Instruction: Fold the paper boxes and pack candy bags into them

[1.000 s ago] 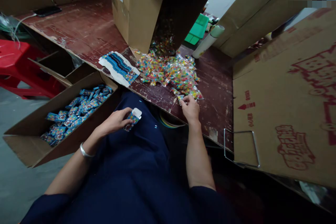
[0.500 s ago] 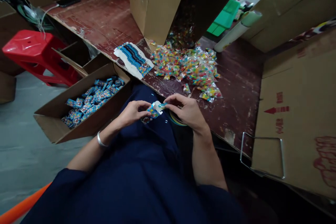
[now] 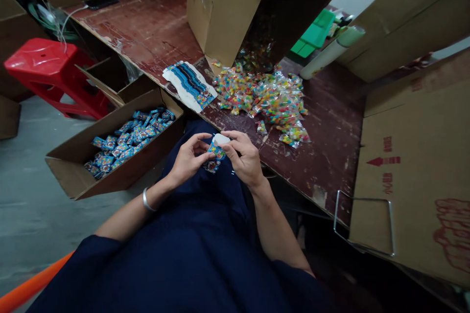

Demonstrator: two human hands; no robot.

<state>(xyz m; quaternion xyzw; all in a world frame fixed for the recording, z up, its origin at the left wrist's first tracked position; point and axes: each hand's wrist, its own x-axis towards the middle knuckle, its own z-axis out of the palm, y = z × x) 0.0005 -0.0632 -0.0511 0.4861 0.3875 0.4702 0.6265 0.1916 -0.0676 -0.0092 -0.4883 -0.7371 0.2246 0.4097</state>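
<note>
Between my two hands is a small blue printed candy box [image 3: 216, 150], its white end flap standing up at the top. My left hand [image 3: 191, 157] pinches the box's left side between thumb and fingers. On the other side, my right hand [image 3: 243, 157] has its thumb and fingers closed at the upper right of the box, by the flap. Whatever lies inside the box is hidden. Flattened blue boxes [image 3: 191, 84] lie fanned in a stack at the table edge. Beside them is a pile of clear candy packets [image 3: 277, 98] with colourful sweets.
On the left, an open carton [image 3: 121, 176] holds many filled blue boxes, near a red plastic stool [image 3: 47, 66]. A tipped carton [image 3: 223, 14] stands behind the packets. At right are a large carton [image 3: 414, 166] and a wire handle [image 3: 391, 227] at the table [image 3: 330, 142] edge.
My right hand has moved left, onto the box. The small packet it was holding at the box's opening is out of sight, and the white flap now shows upright.
</note>
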